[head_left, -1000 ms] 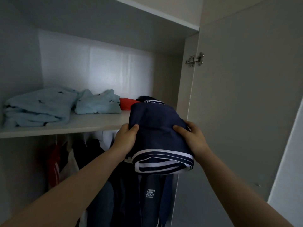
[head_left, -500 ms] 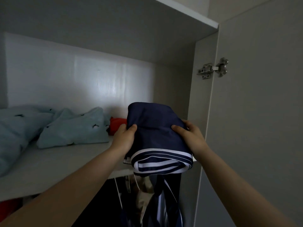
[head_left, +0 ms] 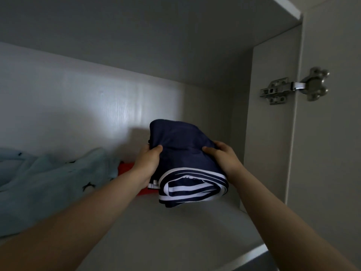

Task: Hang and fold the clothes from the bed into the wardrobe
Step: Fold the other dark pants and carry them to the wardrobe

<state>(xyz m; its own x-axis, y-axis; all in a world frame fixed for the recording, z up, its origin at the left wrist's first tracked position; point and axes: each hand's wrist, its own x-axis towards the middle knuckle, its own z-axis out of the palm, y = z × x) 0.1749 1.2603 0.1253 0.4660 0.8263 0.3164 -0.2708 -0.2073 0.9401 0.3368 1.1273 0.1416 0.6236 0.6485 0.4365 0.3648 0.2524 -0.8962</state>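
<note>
A folded navy garment [head_left: 181, 149] with white stripes along its near edge is over the white upper shelf [head_left: 175, 231] of the wardrobe, at its right end. My left hand [head_left: 146, 165] grips the garment's left side and my right hand [head_left: 224, 159] grips its right side, thumbs on top. The near striped edge hangs just above the shelf board; whether its far part rests on something I cannot tell. A red folded item [head_left: 127, 169] lies partly hidden under my left hand and the garment.
Light blue folded clothes [head_left: 48, 186] with small dark marks fill the shelf's left part. The wardrobe's right side panel [head_left: 269, 143] stands close to the garment. A metal hinge [head_left: 295, 87] holds the open door [head_left: 332, 153] at right.
Both hands have carried the navy garment forward and over the shelf, deeper into the compartment. The view has moved closer, and the hanging clothes below are out of sight.
</note>
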